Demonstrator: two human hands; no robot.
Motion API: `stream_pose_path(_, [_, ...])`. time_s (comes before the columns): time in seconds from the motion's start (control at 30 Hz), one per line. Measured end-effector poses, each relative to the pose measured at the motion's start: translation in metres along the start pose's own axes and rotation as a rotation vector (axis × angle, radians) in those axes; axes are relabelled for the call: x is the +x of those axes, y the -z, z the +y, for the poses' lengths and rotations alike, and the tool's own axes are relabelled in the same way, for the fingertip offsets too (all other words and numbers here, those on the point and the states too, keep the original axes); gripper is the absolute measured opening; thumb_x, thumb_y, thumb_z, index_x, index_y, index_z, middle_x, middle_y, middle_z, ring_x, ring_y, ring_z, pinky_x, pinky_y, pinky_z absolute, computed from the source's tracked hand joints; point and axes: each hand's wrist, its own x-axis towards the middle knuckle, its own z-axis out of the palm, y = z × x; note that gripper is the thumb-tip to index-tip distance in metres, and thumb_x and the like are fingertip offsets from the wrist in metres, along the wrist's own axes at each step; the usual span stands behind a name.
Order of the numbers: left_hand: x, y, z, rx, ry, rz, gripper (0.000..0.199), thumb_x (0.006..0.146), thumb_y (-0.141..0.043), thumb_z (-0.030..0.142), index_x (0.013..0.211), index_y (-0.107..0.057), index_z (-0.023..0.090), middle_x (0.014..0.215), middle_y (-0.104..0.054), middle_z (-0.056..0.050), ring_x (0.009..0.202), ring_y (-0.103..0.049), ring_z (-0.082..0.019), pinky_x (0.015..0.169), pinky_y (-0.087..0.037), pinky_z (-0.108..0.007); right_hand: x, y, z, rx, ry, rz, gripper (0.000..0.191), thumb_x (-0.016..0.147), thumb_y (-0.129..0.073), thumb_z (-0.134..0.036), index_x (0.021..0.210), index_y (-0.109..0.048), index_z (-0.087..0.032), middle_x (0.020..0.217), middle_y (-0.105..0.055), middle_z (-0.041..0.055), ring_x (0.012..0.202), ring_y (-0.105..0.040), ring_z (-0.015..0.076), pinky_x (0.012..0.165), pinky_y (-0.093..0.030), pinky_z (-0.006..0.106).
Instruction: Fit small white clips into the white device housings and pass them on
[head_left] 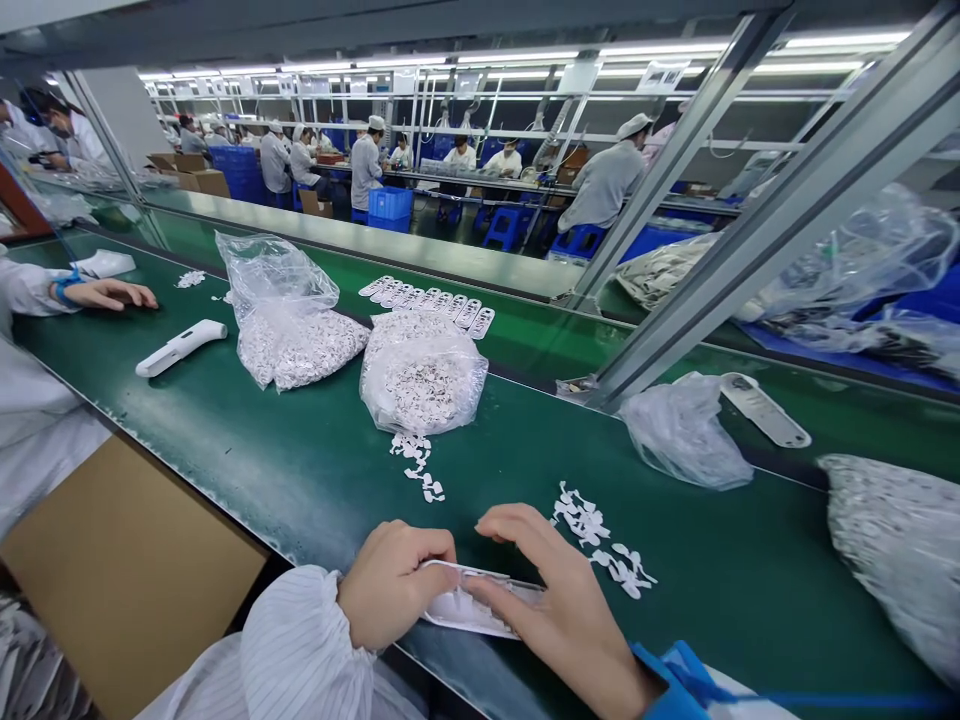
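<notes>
My left hand [394, 585] and my right hand [547, 600] both grip a long, flat white plastic part [472, 600] on a green conveyor belt [300, 470]. Its middle shows between my hands, and my fingers hide its ends. Small white die-cut pieces [596, 525] lie just beyond my right fingers. More of them [416, 460] sit farther up the belt, below a clear plastic bag of white pieces [424, 375]. A second bag [296, 335] stands to its left. Beyond the bags is a row of flat white parts [427, 305].
A co-worker's hand [105, 293] rests at the left near a white pistol-shaped device [180, 348]. A cardboard sheet [127, 570] lies by the belt's near edge. Bulging plastic bags [904, 560] lie at right. Aluminium frame bars [697, 210] cross the view, with workers and blue crates [390, 208] beyond.
</notes>
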Motion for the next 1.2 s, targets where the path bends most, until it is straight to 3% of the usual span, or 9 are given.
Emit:
stream_pose_path(0.17, [-0.002,-0.002,0.001,0.054,0.0,-0.013,0.02,0.073,-0.041,0.027,0.056,-0.042,0.018,0.046,-0.033,0.005,0.048,-0.033,-0.009,0.049,-0.019,-0.023,-0.004,0.006,0.004,0.161,-0.084,-0.143,0.017,0.083,-0.051,-0.028,0.072,-0.06,-0.019,0.067,-0.059,0.0023,0.062,-0.054,0.015,0.056,-0.042,0.026])
stream_pose_path(0.4, [-0.005,-0.005,0.001,0.242,-0.083,-0.06,0.021,0.074,-0.038,0.022,0.054,-0.033,0.017,0.045,-0.026,0.004,0.045,-0.026,-0.009,0.049,-0.014,-0.025,-0.013,-0.001,-0.01,-0.099,-0.027,-0.103,0.031,0.087,-0.04,-0.025,0.06,-0.054,-0.016,0.057,-0.053,0.0027,0.054,-0.047,0.0136,0.045,-0.032,0.024])
stream_pose_path(0.5, [-0.009,-0.007,-0.001,0.235,-0.096,-0.067,0.019,0.074,-0.037,0.023,0.056,-0.038,0.018,0.046,-0.029,0.004,0.046,-0.028,-0.009,0.05,-0.014,-0.025,-0.008,0.013,-0.004,-0.036,-0.014,-0.228,0.034,0.087,-0.041,-0.03,0.059,-0.055,-0.017,0.055,-0.053,0.0016,0.053,-0.048,0.0121,0.046,-0.034,0.023])
stream_pose_path(0.57, [-0.012,-0.009,-0.001,0.224,-0.108,-0.058,0.018,0.076,-0.036,0.024,0.059,-0.042,0.019,0.048,-0.036,0.004,0.048,-0.033,-0.01,0.051,-0.016,-0.024,0.0,0.028,0.008,0.013,-0.077,-0.287,0.03,0.086,-0.044,-0.031,0.063,-0.058,-0.017,0.06,-0.056,0.0012,0.056,-0.052,0.0118,0.051,-0.039,0.022])
stream_pose_path(0.7, [-0.015,-0.01,-0.003,0.213,-0.127,-0.046,0.019,0.076,-0.033,0.027,0.06,-0.041,0.019,0.05,-0.04,0.003,0.049,-0.036,-0.011,0.052,-0.018,-0.024,0.015,0.051,0.038,-0.135,-0.142,-0.276,0.023,0.086,-0.041,-0.024,0.085,-0.061,-0.015,0.086,-0.059,0.0079,0.075,-0.056,0.0174,0.065,-0.046,0.029])
stream_pose_path(0.83, [-0.014,-0.011,-0.003,0.208,-0.122,-0.04,0.019,0.076,-0.034,0.027,0.061,-0.042,0.019,0.05,-0.04,0.003,0.049,-0.037,-0.011,0.052,-0.019,-0.024,0.022,0.049,0.048,-0.18,-0.071,-0.408,0.021,0.081,-0.044,-0.017,0.09,-0.063,-0.015,0.09,-0.058,0.0089,0.081,-0.054,0.0208,0.067,-0.046,0.033])
stream_pose_path(1.0, [-0.013,-0.01,-0.004,0.177,-0.122,-0.028,0.016,0.074,-0.036,0.025,0.06,-0.042,0.019,0.05,-0.04,0.004,0.048,-0.036,-0.01,0.051,-0.019,-0.024,0.032,0.045,0.044,-0.198,-0.001,-0.543,0.025,0.079,-0.04,-0.008,0.08,-0.064,-0.017,0.079,-0.059,0.0056,0.068,-0.055,0.0173,0.059,-0.045,0.029])
stream_pose_path(1.1, [-0.013,-0.01,-0.004,0.165,-0.103,-0.022,0.017,0.074,-0.037,0.026,0.06,-0.042,0.019,0.049,-0.039,0.004,0.048,-0.036,-0.01,0.051,-0.019,-0.024,0.037,0.047,0.043,-0.213,0.018,-0.533,0.023,0.077,-0.041,-0.007,0.067,-0.059,-0.018,0.071,-0.058,0.004,0.063,-0.054,0.0171,0.056,-0.043,0.029])
stream_pose_path(1.2, [-0.013,-0.011,-0.004,0.163,-0.077,-0.007,0.017,0.075,-0.038,0.026,0.06,-0.042,0.019,0.049,-0.038,0.004,0.048,-0.037,-0.009,0.051,-0.02,-0.023,0.033,0.047,0.033,-0.2,0.011,-0.456,0.019,0.081,-0.041,-0.01,0.07,-0.054,-0.018,0.072,-0.058,0.0034,0.063,-0.053,0.0163,0.056,-0.042,0.028])
